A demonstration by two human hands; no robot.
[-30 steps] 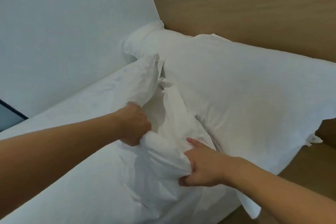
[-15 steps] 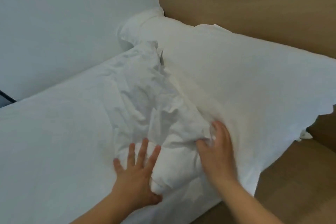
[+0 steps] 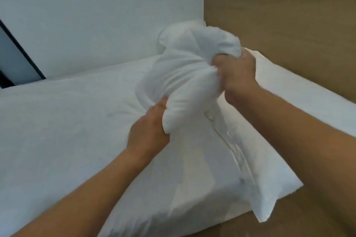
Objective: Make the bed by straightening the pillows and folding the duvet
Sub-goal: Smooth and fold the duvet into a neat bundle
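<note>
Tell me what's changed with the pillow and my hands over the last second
Half a second ago both hands lay flat on the crumpled pillow. Now the left hand grips its lower bulge and the right hand clutches a bunch higher up, and the pillow is lifted and scrunched off the bed. The second pillow stays lying against the wooden headboard, and the white sheet is unchanged.

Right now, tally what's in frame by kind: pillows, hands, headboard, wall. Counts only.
White fabric pillows: 2, a bunched one held up and a flat one against the headboard
Bare hands: 2, left hand, right hand, both gripping the bunched pillow
Brown wooden headboard: 1
White wall: 1
Total: 6
</note>
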